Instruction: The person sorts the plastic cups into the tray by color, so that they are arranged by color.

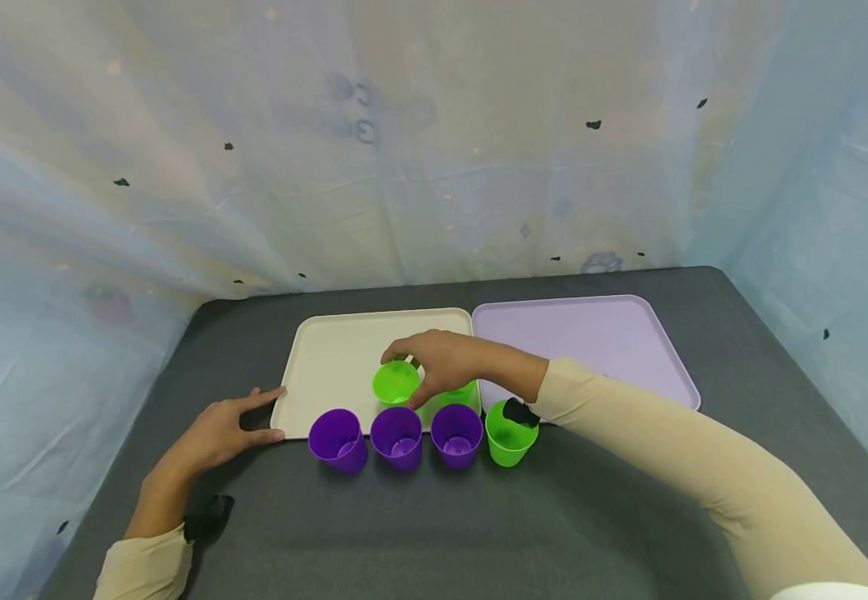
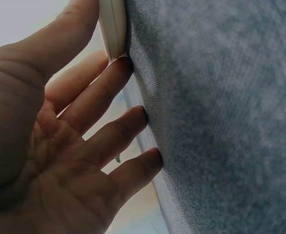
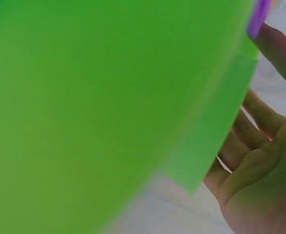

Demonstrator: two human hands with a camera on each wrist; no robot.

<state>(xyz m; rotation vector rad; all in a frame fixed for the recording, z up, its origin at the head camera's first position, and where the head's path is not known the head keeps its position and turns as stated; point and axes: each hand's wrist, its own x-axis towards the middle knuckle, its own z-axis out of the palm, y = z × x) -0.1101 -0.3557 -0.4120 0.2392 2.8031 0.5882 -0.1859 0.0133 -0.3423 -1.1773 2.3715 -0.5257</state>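
In the head view, my right hand (image 1: 443,362) reaches over the cream tray (image 1: 336,350) and grips a green cup (image 1: 394,383) by its sides, thumb near and fingers beyond. A second green cup (image 1: 458,394) sits under that hand, partly covered. Close up in the right wrist view, a blurred green cup (image 3: 94,97) hides part of the fingers. My left hand (image 1: 214,429) touches the tray's left edge with thumb and index finger spread. Seen from the left wrist, its fingers are straight, with the tray rim (image 2: 113,29) between thumb and fingers.
Along the tray's front edge stand three purple cups (image 1: 338,442) in a row. A green cup (image 1: 510,437) ends that row at right, beneath my right wrist. The lilac tray (image 1: 576,325) adjoins the cream one. Both trays lie on a dark grey tabletop (image 1: 373,542), with cloth walls around.
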